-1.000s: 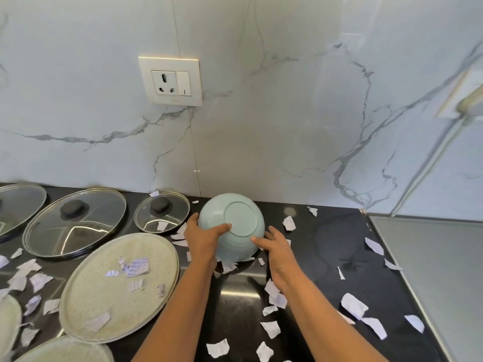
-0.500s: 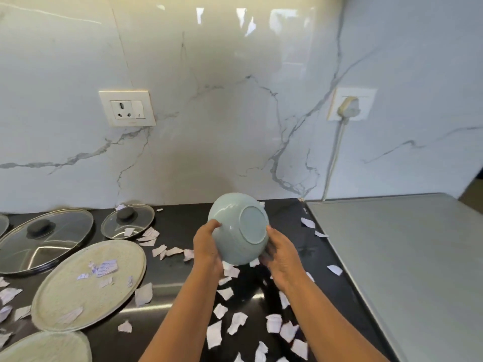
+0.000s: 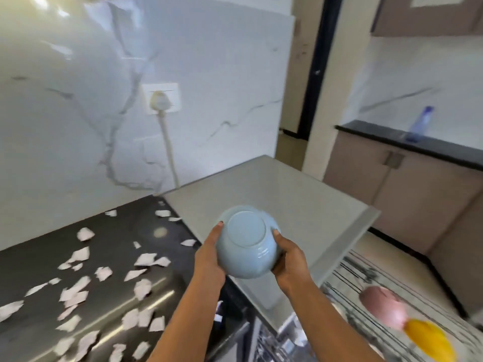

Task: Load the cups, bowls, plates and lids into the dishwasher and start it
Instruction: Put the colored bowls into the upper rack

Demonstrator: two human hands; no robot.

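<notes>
Facing the camera with its flat round base, the pale blue bowl (image 3: 247,244) is turned over, its mouth pointing down and away; the axis from base to mouth leans a little to the right. It hangs in the air, held from both sides, over the line where the black counter (image 3: 39,257) meets a grey slab (image 3: 274,192).

The left grip (image 3: 209,257) is clamped on the bowl's left wall, one fingertip reaching up beside the foot ring. The right grip (image 3: 290,262) is clamped on the right wall, its fingers wrapping behind the bowl and out of sight. Both forearms rise from the bottom edge and converge on the bowl.

Torn paper scraps (image 3: 146,259) lie scattered over the counter to the left. Low on the right, a wire rack (image 3: 366,278) shows, blurred, with a pink bowl (image 3: 383,307) and a yellow thing (image 3: 428,338) in it. On the marble wall behind, a plug (image 3: 160,100) sits in a socket, its cord running down. A blue bottle (image 3: 419,124) stands on a far ledge.
</notes>
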